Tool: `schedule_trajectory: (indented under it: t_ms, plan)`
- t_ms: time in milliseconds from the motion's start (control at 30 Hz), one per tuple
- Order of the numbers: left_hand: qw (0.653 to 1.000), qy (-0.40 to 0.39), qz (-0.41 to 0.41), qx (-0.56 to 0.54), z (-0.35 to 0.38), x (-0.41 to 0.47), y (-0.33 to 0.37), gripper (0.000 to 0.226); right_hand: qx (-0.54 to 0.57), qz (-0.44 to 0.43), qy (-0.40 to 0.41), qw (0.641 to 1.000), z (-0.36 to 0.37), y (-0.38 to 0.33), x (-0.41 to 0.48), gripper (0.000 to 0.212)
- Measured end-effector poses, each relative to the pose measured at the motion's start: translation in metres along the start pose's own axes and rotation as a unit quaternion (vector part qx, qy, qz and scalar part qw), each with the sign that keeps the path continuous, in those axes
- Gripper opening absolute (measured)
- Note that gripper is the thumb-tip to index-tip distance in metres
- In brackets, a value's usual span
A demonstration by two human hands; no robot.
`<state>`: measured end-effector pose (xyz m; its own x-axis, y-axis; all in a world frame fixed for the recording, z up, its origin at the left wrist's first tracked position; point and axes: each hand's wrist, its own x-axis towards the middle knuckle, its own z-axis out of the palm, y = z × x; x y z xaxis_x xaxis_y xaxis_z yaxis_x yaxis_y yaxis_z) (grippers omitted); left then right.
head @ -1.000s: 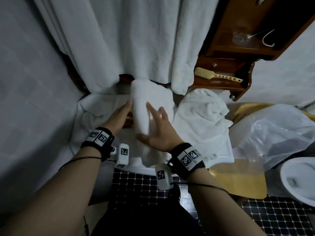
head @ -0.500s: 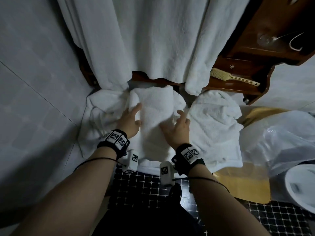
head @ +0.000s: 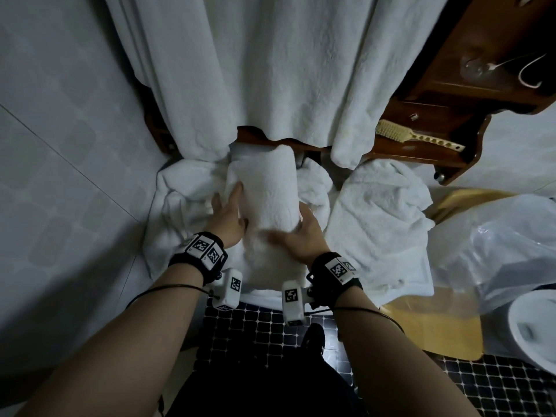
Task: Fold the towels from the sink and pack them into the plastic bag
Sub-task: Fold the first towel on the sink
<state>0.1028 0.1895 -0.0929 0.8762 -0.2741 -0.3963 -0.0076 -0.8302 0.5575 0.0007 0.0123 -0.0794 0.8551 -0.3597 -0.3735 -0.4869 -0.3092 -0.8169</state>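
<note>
A white towel (head: 264,188), folded into a thick narrow bundle, lies lengthwise over the towel-covered sink. My left hand (head: 228,218) presses flat against its left side, thumb on top. My right hand (head: 301,236) cups its near right end, blurred by motion. Both hands clasp the bundle between them. More loose white towels (head: 180,206) lie crumpled under and left of it. Another white towel (head: 379,224) lies spread to the right. The clear plastic bag (head: 499,251) sits open at the far right.
Big white towels (head: 270,70) hang from above, right behind the sink. A wooden shelf (head: 421,145) at upper right carries a comb. A yellow mat (head: 433,323) and a white toilet (head: 535,332) lie at the right over dark mosaic floor. Tiled wall stands on the left.
The towel has been folded narrower into a tight bundle. Both hands slid from its top down to its sides and now squeeze it.
</note>
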Motion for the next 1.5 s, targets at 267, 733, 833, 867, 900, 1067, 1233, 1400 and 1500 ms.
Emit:
schedule_trajectory:
  t_ms: [267,733,833,867,900,1067,1233,1400,1500]
  plan:
    - [0.923,0.114,0.310,0.197,-0.067,-0.031,0.099,0.135,-0.183,-0.139,0.051,0.972,-0.061,-0.068,-0.032,0.074]
    - [0.925,0.107,0.337,0.136,-0.028,-0.097,0.230,0.059,-0.356,-0.343,0.354,0.794,-0.204,-0.078,-0.113,0.057]
    - [0.940,0.136,0.312,0.032,-0.014,-0.111,0.265,0.064,-0.220,-0.305,0.509,0.774,-0.227,-0.040,-0.127,0.065]
    - [0.941,0.142,0.307,-0.013,-0.007,-0.116,0.278,0.069,-0.163,-0.287,0.531,0.781,-0.234,-0.025,-0.129,0.069]
    - [0.941,0.142,0.300,-0.063,0.002,-0.123,0.291,0.074,-0.107,-0.258,0.536,0.796,-0.243,-0.004,-0.127,0.074]
    - [0.924,0.031,0.287,-0.251,0.074,-0.167,0.377,0.054,0.240,-0.142,0.300,0.912,-0.327,0.099,-0.140,0.073]
    - [0.892,-0.188,0.250,-0.327,0.123,-0.186,0.409,0.039,0.283,-0.128,0.185,0.932,-0.385,0.153,-0.155,0.064]
    - [0.817,-0.370,0.231,-0.378,0.176,-0.193,0.428,0.050,0.247,-0.078,0.188,0.947,-0.420,0.188,-0.154,0.062]
    - [0.780,-0.420,0.231,-0.402,0.195,-0.194,0.443,0.048,0.305,-0.049,0.166,0.936,-0.438,0.209,-0.143,0.087]
